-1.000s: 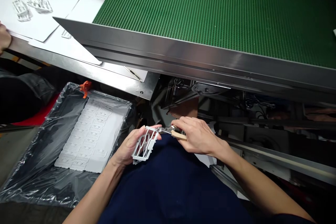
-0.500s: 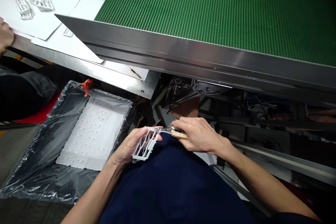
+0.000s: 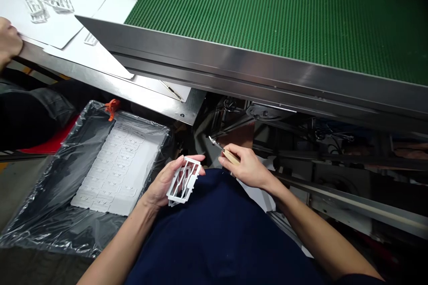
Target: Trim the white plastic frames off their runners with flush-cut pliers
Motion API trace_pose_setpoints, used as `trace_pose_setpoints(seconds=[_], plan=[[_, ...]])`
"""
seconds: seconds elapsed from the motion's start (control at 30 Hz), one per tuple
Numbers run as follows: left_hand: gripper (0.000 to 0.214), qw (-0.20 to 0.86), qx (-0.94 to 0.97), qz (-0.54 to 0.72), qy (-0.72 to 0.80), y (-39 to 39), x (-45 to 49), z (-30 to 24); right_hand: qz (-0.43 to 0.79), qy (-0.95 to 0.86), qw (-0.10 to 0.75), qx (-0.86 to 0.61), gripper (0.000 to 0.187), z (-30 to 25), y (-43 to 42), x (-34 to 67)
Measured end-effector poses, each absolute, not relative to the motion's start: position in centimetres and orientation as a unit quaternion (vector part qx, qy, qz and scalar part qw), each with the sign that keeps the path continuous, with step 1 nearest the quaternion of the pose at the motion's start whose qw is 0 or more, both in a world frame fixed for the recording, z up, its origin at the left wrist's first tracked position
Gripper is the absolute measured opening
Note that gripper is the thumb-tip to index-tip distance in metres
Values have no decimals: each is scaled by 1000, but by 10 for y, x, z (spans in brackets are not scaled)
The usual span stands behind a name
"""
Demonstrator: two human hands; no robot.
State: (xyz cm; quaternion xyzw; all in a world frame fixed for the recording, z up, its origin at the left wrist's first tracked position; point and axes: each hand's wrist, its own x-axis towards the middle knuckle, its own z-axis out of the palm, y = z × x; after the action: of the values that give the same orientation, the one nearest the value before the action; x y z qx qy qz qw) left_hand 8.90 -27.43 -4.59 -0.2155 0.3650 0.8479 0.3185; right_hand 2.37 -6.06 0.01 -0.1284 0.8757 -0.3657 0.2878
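Observation:
In my left hand (image 3: 162, 183) is a white plastic frame-shaped part (image 3: 190, 183) with slanting inner bars, tilted above my lap; another similar piece seems to lie behind it. My thumb rests on its upper left edge and the fingertips show past its far side. My right hand (image 3: 246, 165) is wrapped round a pair of nippers (image 3: 230, 156) with pale handles. Their metal jaws point up and left, apart from the white part. The far handle is partly hidden by my fingers.
At left stands a plastic-lined bin (image 3: 50, 213) holding rows of flat white pieces (image 3: 112, 167). Ahead runs a green conveyor belt (image 3: 261, 13) with a metal side rail (image 3: 214, 55). White parts (image 3: 58, 2) lie on the papered table, a co-worker's hand (image 3: 10, 38) at its edge.
The nippers have come away from the white part's upper corner, and their jaws now point upward. My left hand has turned the part slightly, its open face more toward me.

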Motion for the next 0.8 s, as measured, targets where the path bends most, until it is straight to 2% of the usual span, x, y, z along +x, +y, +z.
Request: trace_pose_setpoints(seconds=[0.27,0.4,0.47,0.63,0.8], plan=[[42,301,-215,857,359,-266,87,-44,-486,833,248,-97,15,-2,-90,33],[27,273,-243,873,323,-258,86,-47,-503,823,208,-165,16,-5,-103,32],[22,266,-256,877,308,-257,86,-49,-508,825,194,-153,13,-9,-108,32],[28,281,-250,871,317,-256,83,-48,-594,769,231,-43,10,-17,-116,32],[39,304,-240,844,372,-256,81,-42,-556,822,127,-4,10,-23,-108,23]])
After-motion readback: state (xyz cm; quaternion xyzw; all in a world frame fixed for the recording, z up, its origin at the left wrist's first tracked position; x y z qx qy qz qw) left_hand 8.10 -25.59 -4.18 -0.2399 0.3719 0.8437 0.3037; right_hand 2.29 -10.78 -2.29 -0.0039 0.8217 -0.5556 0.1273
